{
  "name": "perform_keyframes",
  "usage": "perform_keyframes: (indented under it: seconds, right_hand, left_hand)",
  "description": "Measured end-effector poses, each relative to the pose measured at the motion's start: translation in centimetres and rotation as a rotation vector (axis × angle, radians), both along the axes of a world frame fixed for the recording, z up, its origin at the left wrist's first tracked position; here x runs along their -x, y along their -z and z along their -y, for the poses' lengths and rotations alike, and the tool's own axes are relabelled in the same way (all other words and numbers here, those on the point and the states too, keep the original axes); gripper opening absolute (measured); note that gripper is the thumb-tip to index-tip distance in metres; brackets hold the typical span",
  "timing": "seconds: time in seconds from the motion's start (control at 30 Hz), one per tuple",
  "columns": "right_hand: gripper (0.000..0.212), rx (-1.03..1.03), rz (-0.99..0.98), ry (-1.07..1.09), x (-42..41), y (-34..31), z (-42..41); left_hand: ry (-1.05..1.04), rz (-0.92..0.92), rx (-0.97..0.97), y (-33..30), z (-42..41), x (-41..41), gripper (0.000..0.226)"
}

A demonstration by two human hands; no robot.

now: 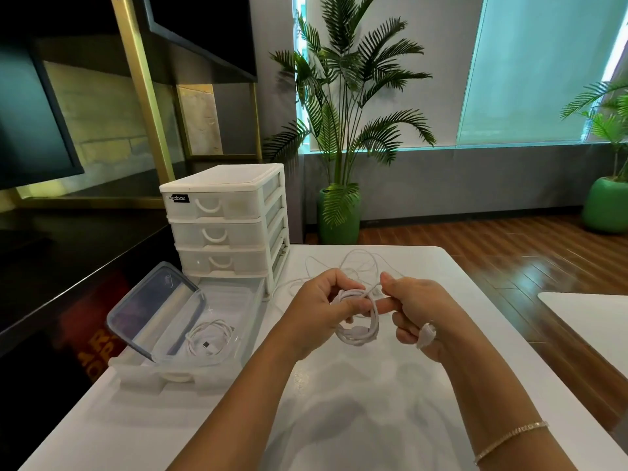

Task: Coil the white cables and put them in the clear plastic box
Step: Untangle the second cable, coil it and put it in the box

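My left hand [321, 307] grips a white cable coil [360, 321] held above the table's middle. My right hand [418, 307] pinches the loose end of that cable beside the coil. Behind my hands, loose white cable [356, 263] lies spread on the white table [339, 402]. The clear plastic box [244, 321] sits at the left with a coiled white cable [209, 339] inside it. Its clear lid [153, 304] leans open on the box's left side.
A white drawer unit [226, 219] with three shut drawers stands behind the box. A pulled-out drawer [136, 372] lies under the box near the table's left edge. A second white tabletop [588, 321] is at the right. Potted plants stand beyond.
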State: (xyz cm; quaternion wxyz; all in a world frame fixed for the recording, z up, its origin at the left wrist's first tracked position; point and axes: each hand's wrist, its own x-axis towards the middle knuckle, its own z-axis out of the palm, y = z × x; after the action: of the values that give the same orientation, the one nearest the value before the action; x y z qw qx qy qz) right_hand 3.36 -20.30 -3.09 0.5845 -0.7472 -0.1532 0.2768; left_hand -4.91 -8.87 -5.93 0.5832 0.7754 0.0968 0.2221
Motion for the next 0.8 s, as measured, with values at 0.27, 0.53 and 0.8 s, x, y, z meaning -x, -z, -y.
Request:
perform_keyframes:
  seconds: [0.27, 0.53, 0.8]
  right_hand:
    - [0.024, -0.033, 0.035, 0.024, -0.5, 1.0, -0.2]
    - [0.012, -0.003, 0.085, -0.069, -0.7, 1.3, -0.3]
    - [0.016, -0.013, 0.105, -0.184, -2.2, 1.6, 0.7]
  left_hand:
    - [-0.031, -0.029, -0.555, -0.1, -0.1, 0.0, 0.039]
    - [-0.205, 0.125, -0.665, 0.8, -1.0, -0.4, 0.022]
    - [-0.181, 0.094, -0.066, 0.9, -1.0, -0.4, 0.007]
